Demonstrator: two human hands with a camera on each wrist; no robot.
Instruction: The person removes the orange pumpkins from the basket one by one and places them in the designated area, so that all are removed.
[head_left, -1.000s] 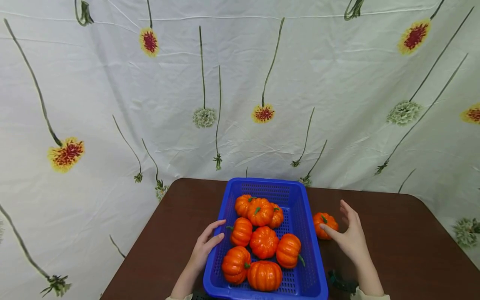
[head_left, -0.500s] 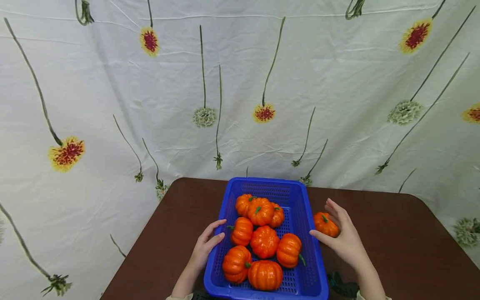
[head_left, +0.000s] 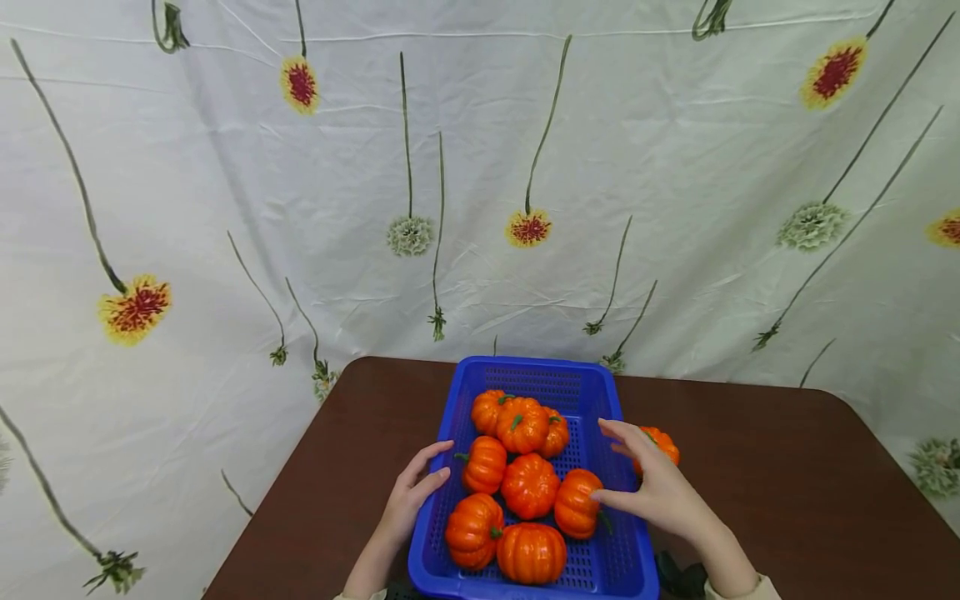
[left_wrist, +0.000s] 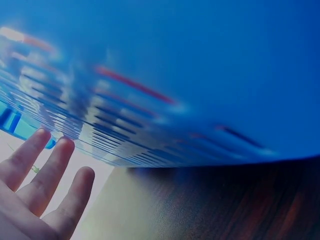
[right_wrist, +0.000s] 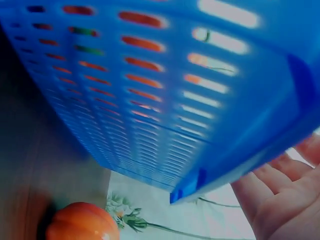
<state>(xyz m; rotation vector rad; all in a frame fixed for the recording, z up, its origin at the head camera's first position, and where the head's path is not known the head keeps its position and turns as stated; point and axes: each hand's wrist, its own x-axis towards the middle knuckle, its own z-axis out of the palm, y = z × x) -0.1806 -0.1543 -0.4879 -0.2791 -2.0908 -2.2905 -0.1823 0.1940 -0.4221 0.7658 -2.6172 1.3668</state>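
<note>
A blue plastic basket [head_left: 637, 550] holds several small orange pumpkins [head_left: 530, 486] with green stems. At its left rim, my left hand [head_left: 408, 487] rests with the thumb and fingers apart. The left wrist view shows the fingers [left_wrist: 50, 175] of that hand loosely extended against the slotted wall. Over the right rim reaches my right hand [head_left: 656, 492], thumb and fingers spread with nothing between them. Its thumb overlaps the rightmost pumpkin [head_left: 576, 504] in the head view. Another pumpkin [head_left: 663, 443] sits on the table outside the basket, partly hidden behind the right hand.
The basket stands on a dark brown table [head_left: 780, 467] with rounded far corners. A pale cloth [head_left: 480, 183] printed with flowers hangs behind it. A dark object [head_left: 681, 575] lies beside the right forearm, partly covered.
My right hand has moved left, from beside the outside pumpkin to over the basket's right rim. The left hand, basket and pumpkins have stayed in place.
</note>
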